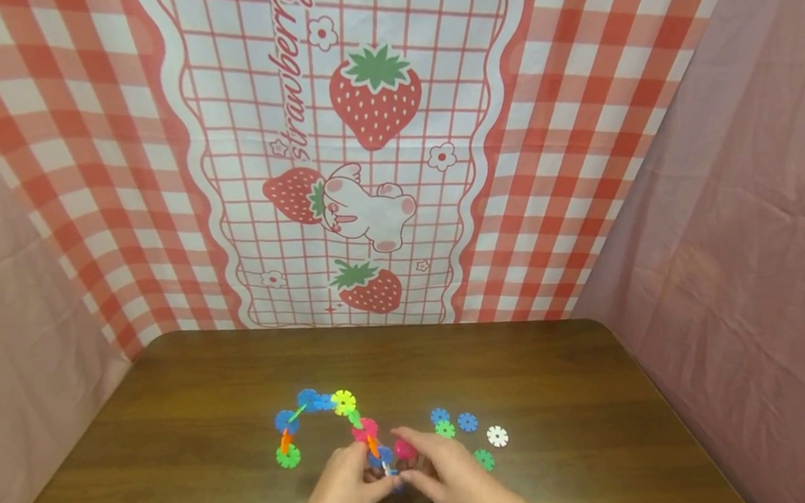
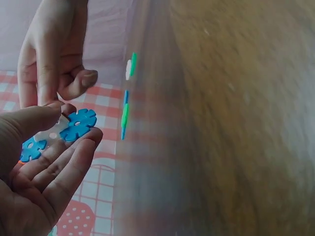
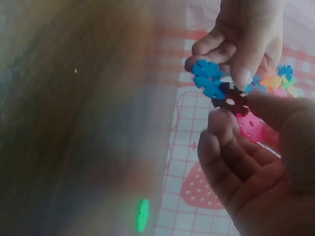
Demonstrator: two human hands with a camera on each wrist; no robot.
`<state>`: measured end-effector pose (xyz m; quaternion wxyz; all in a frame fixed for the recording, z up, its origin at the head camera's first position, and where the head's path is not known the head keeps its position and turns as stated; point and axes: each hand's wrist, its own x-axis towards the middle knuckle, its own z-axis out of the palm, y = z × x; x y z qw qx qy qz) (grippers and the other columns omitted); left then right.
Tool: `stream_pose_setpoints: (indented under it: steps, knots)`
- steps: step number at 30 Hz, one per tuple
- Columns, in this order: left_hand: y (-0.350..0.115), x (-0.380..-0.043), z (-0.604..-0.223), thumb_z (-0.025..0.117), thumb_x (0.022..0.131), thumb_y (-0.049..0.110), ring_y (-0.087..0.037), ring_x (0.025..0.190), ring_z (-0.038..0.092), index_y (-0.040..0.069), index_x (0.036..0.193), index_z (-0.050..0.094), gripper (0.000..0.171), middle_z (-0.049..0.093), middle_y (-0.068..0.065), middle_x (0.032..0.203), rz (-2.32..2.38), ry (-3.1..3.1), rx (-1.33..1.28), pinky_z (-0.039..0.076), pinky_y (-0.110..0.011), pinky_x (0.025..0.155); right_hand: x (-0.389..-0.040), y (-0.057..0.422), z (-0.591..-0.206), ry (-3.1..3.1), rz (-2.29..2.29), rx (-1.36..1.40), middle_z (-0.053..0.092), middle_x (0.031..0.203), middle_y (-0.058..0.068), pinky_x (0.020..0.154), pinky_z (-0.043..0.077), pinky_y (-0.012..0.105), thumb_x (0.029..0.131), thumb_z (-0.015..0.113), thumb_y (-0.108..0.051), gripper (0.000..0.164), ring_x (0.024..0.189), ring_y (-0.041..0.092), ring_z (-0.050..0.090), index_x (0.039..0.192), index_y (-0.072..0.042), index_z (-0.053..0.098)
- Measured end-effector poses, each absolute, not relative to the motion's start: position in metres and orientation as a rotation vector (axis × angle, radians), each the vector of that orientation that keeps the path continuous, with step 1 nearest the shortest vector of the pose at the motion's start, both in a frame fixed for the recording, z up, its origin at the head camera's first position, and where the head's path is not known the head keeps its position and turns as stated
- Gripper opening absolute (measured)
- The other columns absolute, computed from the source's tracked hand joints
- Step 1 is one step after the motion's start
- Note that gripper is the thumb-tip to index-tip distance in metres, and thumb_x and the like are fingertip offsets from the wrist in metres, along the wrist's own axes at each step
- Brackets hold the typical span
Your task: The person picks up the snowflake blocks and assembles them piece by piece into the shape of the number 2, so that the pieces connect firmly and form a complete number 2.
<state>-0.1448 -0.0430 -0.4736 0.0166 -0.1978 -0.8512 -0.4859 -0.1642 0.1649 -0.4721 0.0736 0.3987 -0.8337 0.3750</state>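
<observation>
Across the brown wood-grain table [image 1: 561,387], a chain of multicoloured notched plastic discs [image 1: 344,402] curves to two hands.
The left hand [image 1: 346,477] pinches its white disc [image 2: 49,134], beside a blue disc [image 2: 78,125]; the right hand [image 1: 460,481] pinches a dark-red notched disc [image 3: 231,101] near that end, a bright pink disc [image 3: 251,127] between its fingers and thumb.

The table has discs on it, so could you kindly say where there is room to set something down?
The table is bare along its far edge beyond the chain and loose discs, left of the chain, and between the discs and right edge. Crowded: the near middle, where the left hand and right hand work.
</observation>
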Motion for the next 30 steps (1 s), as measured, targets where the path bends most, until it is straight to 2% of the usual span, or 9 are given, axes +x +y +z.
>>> stream_pose_setpoints:
  steps: [3,6,11,16,22,26,30]
  knots:
    - [-0.043,-0.144,-0.472,0.080,0.079,0.019,0.002,0.054,0.050,0.007,0.081,0.061,0.022,0.061,0.008,0.066,-1.561,-2.653,-0.574,0.046,-0.019,0.048,-0.163,0.163,-0.474,-2.485,1.213,1.224,0.064,0.096,0.001,0.057,0.048,0.014,0.093,0.065,-0.012,0.048,0.066,-0.006,0.051,0.136,0.000,0.049]
    - [-0.042,-0.144,-0.472,0.080,0.079,0.018,0.002,0.051,0.048,0.006,0.078,0.062,0.021,0.060,0.008,0.063,-1.603,-2.656,-0.542,0.043,-0.019,0.046,-0.162,0.159,-0.476,-2.482,1.278,1.196,0.060,0.089,-0.003,0.054,0.048,0.014,0.094,0.062,-0.010,0.041,0.061,-0.007,0.050,0.133,-0.004,0.050]
    - [-0.043,-0.146,-0.470,0.080,0.079,0.018,0.001,0.051,0.048,0.007,0.079,0.065,0.019,0.061,0.009,0.064,-1.592,-2.639,-0.537,0.043,-0.019,0.045,-0.162,0.154,-0.478,-2.447,1.232,1.180,0.057,0.087,-0.006,0.056,0.047,0.013,0.094,0.061,-0.008,0.036,0.063,-0.006,0.049,0.129,-0.007,0.049]
    - [-0.045,-0.149,-0.471,0.079,0.080,0.019,-0.002,0.062,0.059,0.004,0.091,0.065,0.024,0.068,0.003,0.076,-1.588,-2.622,-0.580,0.050,-0.020,0.056,-0.162,0.152,-0.479,-2.414,1.310,1.196,0.058,0.089,-0.005,0.059,0.050,0.015,0.095,0.059,-0.006,0.038,0.067,-0.002,0.055,0.131,-0.008,0.047]
    - [-0.046,-0.150,-0.475,0.077,0.084,0.023,-0.007,0.074,0.066,0.001,0.115,0.063,0.041,0.073,-0.006,0.094,-1.636,-2.560,-0.631,0.054,-0.022,0.067,-0.158,0.150,-0.479,-2.400,1.518,1.152,0.063,0.101,0.005,0.064,0.056,0.024,0.097,0.055,-0.005,0.038,0.074,0.012,0.064,0.133,-0.002,0.044]
    - [-0.044,-0.148,-0.478,0.076,0.085,0.022,-0.011,0.079,0.066,0.001,0.116,0.063,0.040,0.071,-0.009,0.100,-1.731,-2.515,-0.618,0.054,-0.023,0.070,-0.157,0.147,-0.480,-2.396,1.536,1.128,0.063,0.103,0.006,0.064,0.056,0.026,0.098,0.054,-0.004,0.037,0.075,0.014,0.064,0.133,-0.004,0.044]
    - [-0.041,-0.148,-0.479,0.075,0.085,0.013,-0.013,0.080,0.067,-0.005,0.117,0.060,0.040,0.068,-0.014,0.102,-1.974,-2.440,-0.559,0.056,-0.025,0.067,-0.158,0.147,-0.481,-2.422,1.537,1.129,0.063,0.107,0.005,0.066,0.055,0.024,0.101,0.049,-0.009,0.036,0.077,0.008,0.063,0.137,-0.004,0.042]
